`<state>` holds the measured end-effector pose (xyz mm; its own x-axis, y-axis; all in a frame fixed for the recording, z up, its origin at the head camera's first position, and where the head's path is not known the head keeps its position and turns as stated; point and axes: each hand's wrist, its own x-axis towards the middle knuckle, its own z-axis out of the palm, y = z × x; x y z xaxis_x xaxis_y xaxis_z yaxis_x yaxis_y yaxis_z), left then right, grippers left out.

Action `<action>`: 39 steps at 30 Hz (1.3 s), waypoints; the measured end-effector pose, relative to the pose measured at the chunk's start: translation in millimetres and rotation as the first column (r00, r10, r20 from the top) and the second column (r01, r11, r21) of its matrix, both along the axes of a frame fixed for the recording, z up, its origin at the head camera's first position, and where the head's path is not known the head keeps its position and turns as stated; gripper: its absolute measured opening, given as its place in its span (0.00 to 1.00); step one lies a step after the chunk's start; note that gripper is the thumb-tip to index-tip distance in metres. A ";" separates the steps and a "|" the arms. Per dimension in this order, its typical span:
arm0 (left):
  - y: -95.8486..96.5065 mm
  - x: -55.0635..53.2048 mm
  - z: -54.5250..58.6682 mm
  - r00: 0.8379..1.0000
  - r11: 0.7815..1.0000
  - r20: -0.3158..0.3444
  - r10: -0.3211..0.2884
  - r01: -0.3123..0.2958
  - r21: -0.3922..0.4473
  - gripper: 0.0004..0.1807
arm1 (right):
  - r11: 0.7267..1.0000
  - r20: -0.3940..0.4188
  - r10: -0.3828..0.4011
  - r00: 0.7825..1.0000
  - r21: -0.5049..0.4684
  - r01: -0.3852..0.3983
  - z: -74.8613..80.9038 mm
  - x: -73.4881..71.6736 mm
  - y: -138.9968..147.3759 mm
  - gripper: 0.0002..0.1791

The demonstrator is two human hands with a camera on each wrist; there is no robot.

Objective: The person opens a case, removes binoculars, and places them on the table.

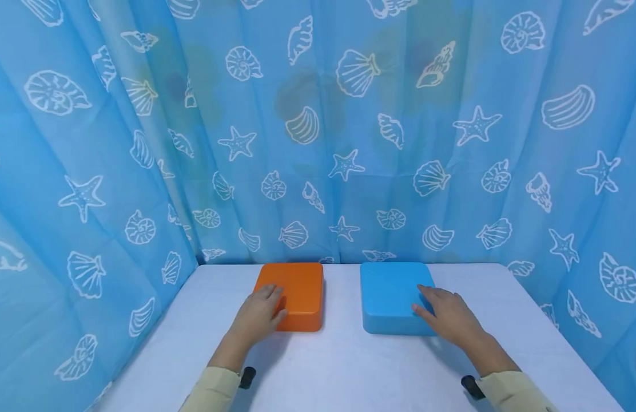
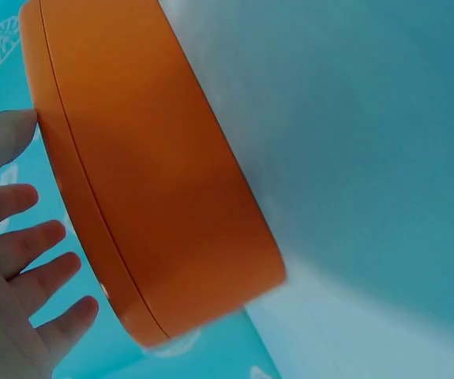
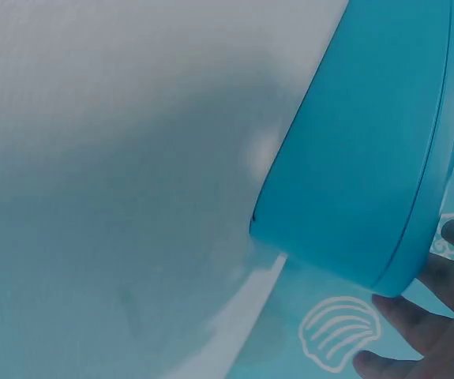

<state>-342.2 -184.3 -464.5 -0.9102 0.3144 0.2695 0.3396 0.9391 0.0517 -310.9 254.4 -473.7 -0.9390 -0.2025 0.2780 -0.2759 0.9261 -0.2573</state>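
An orange box with rounded corners stands on the left of the white table. My left hand is over its left front corner with fingers extended. In the left wrist view, the thumb meets the lid edge of the orange box, and the other fingers are spread beside it. To the right stands a similar blue box. My right hand reaches over its right side with loosely spread fingers. The right wrist view shows fingers at the lid corner of the blue box; whether they touch it I cannot tell.
A white cloth covers the table, with a strip of it between the two boxes. Blue curtains printed with shells and starfish hang behind and on both sides. A dark strap piece shows at the left wrist, another at the right.
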 end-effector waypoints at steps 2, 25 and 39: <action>7.1 -2.6 0.5 1.000 1.000 0.003 -0.008 0.008 -0.003 0.36 | 0.998 0.028 -0.009 1.000 -0.056 0.010 1.8 0.5 -0.9 0.39; 112.5 -38.6 0.0 0.961 0.968 0.172 -0.218 0.190 0.164 0.26 | 0.901 0.253 -0.124 0.959 -0.375 0.216 0.7 -34.0 13.0 0.38; 165.6 -47.9 4.9 0.859 0.948 0.450 -0.245 0.114 0.298 0.31 | 0.840 0.366 -0.127 0.922 -0.454 0.296 7.9 -50.9 23.6 0.36</action>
